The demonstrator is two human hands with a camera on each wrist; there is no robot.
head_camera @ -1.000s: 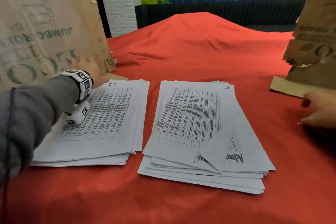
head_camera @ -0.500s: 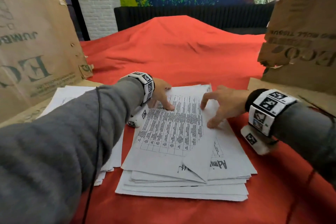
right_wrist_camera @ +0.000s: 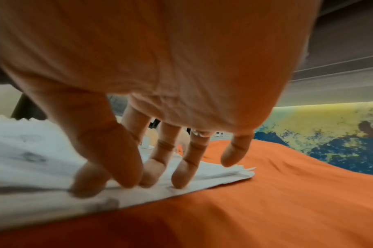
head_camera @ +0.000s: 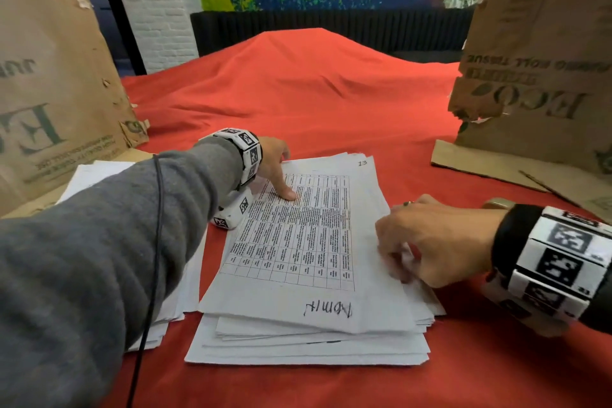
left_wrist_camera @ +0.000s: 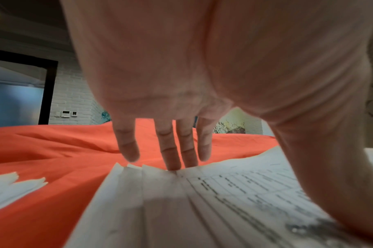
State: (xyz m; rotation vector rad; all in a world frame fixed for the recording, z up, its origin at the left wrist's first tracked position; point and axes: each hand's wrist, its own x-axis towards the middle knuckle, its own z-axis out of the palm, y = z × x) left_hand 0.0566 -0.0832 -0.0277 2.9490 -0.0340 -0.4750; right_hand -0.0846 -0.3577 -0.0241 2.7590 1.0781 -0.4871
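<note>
A stack of printed table sheets (head_camera: 298, 242) lies on the red cloth (head_camera: 298, 93), its top sheet flat with handwriting near the front edge. My left hand (head_camera: 275, 169) rests on the stack's far left part. Its thumb presses the top sheet, and its straight fingers (left_wrist_camera: 177, 151) touch the far edge of the stack (left_wrist_camera: 202, 201). My right hand (head_camera: 427, 242) sits at the stack's right edge. The thumb and fingertips (right_wrist_camera: 151, 171) of that hand press down on the sheets (right_wrist_camera: 213, 176). A second paper stack (head_camera: 89, 175) lies to the left, mostly hidden by my left arm.
A tall cardboard box (head_camera: 49, 76) stands at the left and another (head_camera: 536, 60) at the right, each with a flap lying on the cloth. The cloth rises into a hump at the back. A dark bench and a painted wall lie behind.
My left hand moved from the left stack onto the right stack. My right hand came in from the right, and the folded-over corner of the top sheet now lies flat.
</note>
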